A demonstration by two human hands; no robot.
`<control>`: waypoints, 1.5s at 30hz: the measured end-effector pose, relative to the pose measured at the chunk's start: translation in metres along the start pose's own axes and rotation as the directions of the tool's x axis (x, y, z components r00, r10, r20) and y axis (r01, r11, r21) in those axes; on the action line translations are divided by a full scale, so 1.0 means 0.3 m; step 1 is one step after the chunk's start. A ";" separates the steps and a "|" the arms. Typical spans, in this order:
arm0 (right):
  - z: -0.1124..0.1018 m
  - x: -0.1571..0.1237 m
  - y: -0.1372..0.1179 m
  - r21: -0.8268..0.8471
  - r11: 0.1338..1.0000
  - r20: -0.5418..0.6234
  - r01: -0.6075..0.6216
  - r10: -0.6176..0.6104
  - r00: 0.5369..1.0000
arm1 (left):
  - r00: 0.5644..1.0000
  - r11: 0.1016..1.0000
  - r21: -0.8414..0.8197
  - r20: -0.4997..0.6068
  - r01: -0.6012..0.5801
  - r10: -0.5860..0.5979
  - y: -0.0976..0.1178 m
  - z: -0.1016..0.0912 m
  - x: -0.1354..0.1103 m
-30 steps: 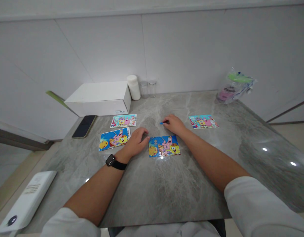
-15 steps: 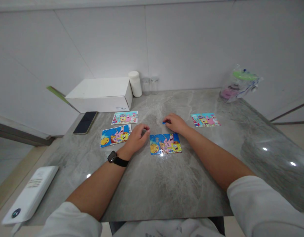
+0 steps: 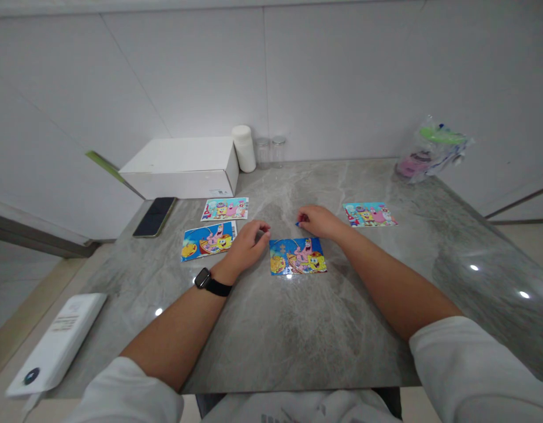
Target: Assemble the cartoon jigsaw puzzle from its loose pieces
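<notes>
A nearly whole jigsaw puzzle point(image 3: 300, 258) of a cartoon scene lies flat on the grey table between my hands. A puzzle-piece-shaped gap shows in its upper left blue part. My right hand point(image 3: 318, 222) is just beyond the puzzle's top right, its fingertips closed on a small blue puzzle piece point(image 3: 297, 224), mostly hidden by the fingers. My left hand point(image 3: 250, 242) rests by the puzzle's left edge, thumb and fingers apart, holding nothing. Left of it lies a printed picture card point(image 3: 207, 241) with the same scene, partly behind the hand.
Another cartoon card point(image 3: 225, 208) lies behind, and a similar puzzle point(image 3: 370, 214) lies to the right. Around the table are a phone point(image 3: 155, 217), white box point(image 3: 178, 167), white bottle point(image 3: 244, 149), two glass jars point(image 3: 278, 153), plastic bag point(image 3: 434, 151) and white device point(image 3: 57, 343).
My right hand has drawn slightly nearer to the puzzle with the blue piece, which now shows less between the fingertips. My left hand has barely moved. The view has shifted a little.
</notes>
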State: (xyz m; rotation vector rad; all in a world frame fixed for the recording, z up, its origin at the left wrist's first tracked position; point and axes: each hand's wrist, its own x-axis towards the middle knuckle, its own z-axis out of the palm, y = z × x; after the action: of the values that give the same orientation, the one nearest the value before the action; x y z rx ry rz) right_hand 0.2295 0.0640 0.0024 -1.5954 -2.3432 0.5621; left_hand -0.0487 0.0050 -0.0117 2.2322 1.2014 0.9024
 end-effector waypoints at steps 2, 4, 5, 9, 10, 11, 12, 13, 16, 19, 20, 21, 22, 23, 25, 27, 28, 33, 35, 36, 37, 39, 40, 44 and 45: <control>-0.011 -0.005 -0.020 0.224 0.975 0.030 -0.017 0.010 1.000 | 1.000 1.000 0.003 0.004 0.003 -0.003 0.003 -0.001 0.000; -0.027 -0.015 -0.047 0.462 0.886 0.081 -0.049 0.013 0.997 | 1.000 1.000 0.003 0.005 0.002 -0.002 0.004 0.000 0.000; -0.037 -0.021 -0.063 0.552 0.830 0.108 -0.076 0.019 0.994 | 1.000 1.000 0.002 0.005 0.001 -0.001 0.004 0.000 0.000; -0.067 -0.045 -0.110 0.692 0.700 0.181 -0.176 0.067 0.981 | 1.000 1.000 0.006 0.007 0.003 -0.003 0.001 0.003 0.000; -0.070 -0.047 -0.117 0.700 0.691 0.186 -0.181 0.069 0.980 | 1.000 1.000 0.008 0.009 0.001 -0.001 0.001 0.003 0.000; -0.071 -0.049 -0.120 0.706 0.684 0.189 -0.182 0.065 0.980 | 1.000 1.000 0.010 0.013 -0.001 0.001 0.001 0.003 0.000; -0.070 -0.049 -0.122 0.712 0.679 0.191 -0.179 0.059 0.980 | 1.000 1.000 0.012 0.015 -0.005 0.004 0.002 0.003 0.000; -0.067 -0.048 -0.122 0.718 0.673 0.194 -0.178 0.052 0.980 | 1.000 1.000 0.013 0.019 -0.007 0.007 0.003 0.003 0.000; -0.059 -0.047 -0.121 0.732 0.659 0.199 -0.173 0.037 0.979 | 1.000 1.000 0.013 0.027 -0.014 0.014 0.008 0.000 0.001; -0.057 -0.050 -0.126 0.725 0.670 0.194 -0.158 0.021 0.981 | 0.999 1.000 0.018 0.042 -0.019 0.018 0.015 -0.002 0.001; -0.056 -0.051 -0.129 0.724 0.673 0.189 -0.149 0.014 0.982 | 0.998 1.000 0.018 0.053 -0.018 0.017 0.018 -0.003 0.001; -0.056 -0.052 -0.132 0.727 0.673 0.182 -0.137 0.004 0.983 | 0.998 1.000 0.018 0.064 -0.017 0.016 0.021 -0.003 0.002; -0.054 -0.052 -0.136 0.733 0.669 0.170 -0.122 -0.007 0.985 | 0.997 1.000 0.015 0.073 -0.018 0.017 0.024 -0.005 0.002; -0.052 -0.052 -0.139 0.741 0.664 0.153 -0.101 -0.020 0.988 | 0.997 1.000 0.010 0.080 -0.022 0.021 0.026 -0.006 0.001; -0.046 -0.051 -0.144 0.744 0.667 0.107 -0.046 -0.052 0.993 | 0.996 0.999 0.000 0.082 -0.037 0.036 0.030 -0.009 0.001; -0.037 -0.049 -0.146 0.719 0.695 0.073 0.004 -0.082 0.994 | 0.994 0.999 0.002 0.095 -0.054 0.054 0.033 -0.012 0.000; -0.032 -0.049 -0.145 0.701 0.713 0.069 0.020 -0.095 0.993 | 0.992 0.998 0.009 0.110 -0.062 0.061 0.034 -0.013 0.000; -0.007 -0.057 -0.149 0.589 0.808 0.143 0.017 -0.125 0.982 | 0.976 0.990 0.080 0.197 -0.114 0.096 0.034 -0.012 -0.003; 0.000 -0.064 -0.158 0.504 0.863 0.164 0.031 -0.132 0.978 | 0.968 0.986 0.093 0.225 -0.139 0.115 0.036 -0.010 -0.004; 0.003 -0.068 -0.164 0.459 0.887 0.176 0.043 -0.138 0.975 | 0.964 0.984 0.095 0.235 -0.149 0.124 0.038 -0.010 -0.005; 0.005 -0.072 -0.170 0.418 0.907 0.189 0.056 -0.147 0.971 | 0.962 0.983 0.093 0.240 -0.156 0.130 0.040 -0.010 -0.006; 0.009 -0.076 -0.178 0.353 0.932 0.215 0.075 -0.159 0.964 | 0.960 0.984 0.087 0.247 -0.154 0.129 0.045 -0.010 -0.008; 0.011 -0.077 -0.181 0.328 0.941 0.223 0.080 -0.160 0.962 | 0.960 0.985 0.083 0.251 -0.150 0.125 0.047 -0.011 -0.009; 0.024 -0.075 -0.179 0.257 0.962 0.236 0.089 -0.152 0.960 | 0.956 0.986 0.080 0.268 -0.148 0.122 0.050 -0.012 -0.011; 0.028 -0.074 -0.177 0.249 0.964 0.238 0.089 -0.150 0.960 | 0.955 0.985 0.079 0.269 -0.152 0.125 0.049 -0.012 -0.011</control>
State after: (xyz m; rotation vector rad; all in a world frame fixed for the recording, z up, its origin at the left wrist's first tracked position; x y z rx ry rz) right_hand 0.1900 0.0246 0.0190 -1.3314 -2.4196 1.0308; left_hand -0.0444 -0.0052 -0.0008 2.4486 0.9966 0.5819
